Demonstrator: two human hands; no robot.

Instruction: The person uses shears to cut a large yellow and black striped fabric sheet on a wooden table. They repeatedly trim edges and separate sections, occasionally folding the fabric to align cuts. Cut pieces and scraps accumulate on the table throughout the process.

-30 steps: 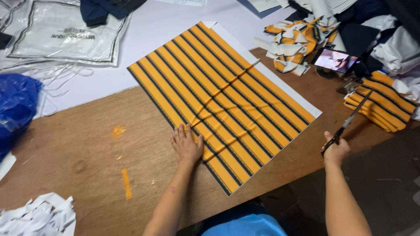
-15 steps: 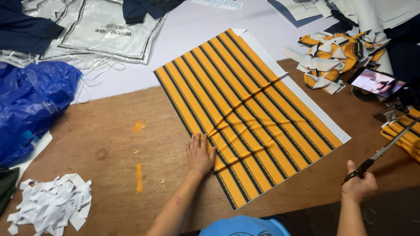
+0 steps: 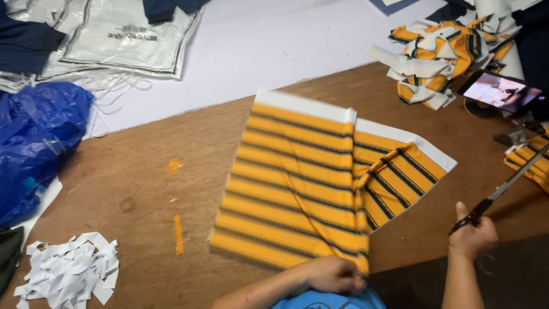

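Striped fabric point(image 3: 297, 183), yellow with dark lines and a white edge, lies mid-table on the brown table point(image 3: 131, 171), folded over itself with a rumpled flap to its right. Left hand point(image 3: 334, 274) pinches the near corner of the cloth at the table edge, fingers curled closed on it. Right hand point(image 3: 472, 237) grips the handles of long scissors point(image 3: 503, 189), fingers wrapped tight, blades pointing up and away, well apart from the cloth. Looks like a repositioning step: cloth being turned or folded, no cut under way. Next move probably calls for smoothing the rumpled flap flat, then bringing the blades in to the edge. Elsewhere: white paper scraps point(image 3: 68, 274) near left, blue plastic bag point(image 3: 34, 137) at far left, pile of striped offcuts point(image 3: 440, 57) and a phone point(image 3: 500, 91) at far right.
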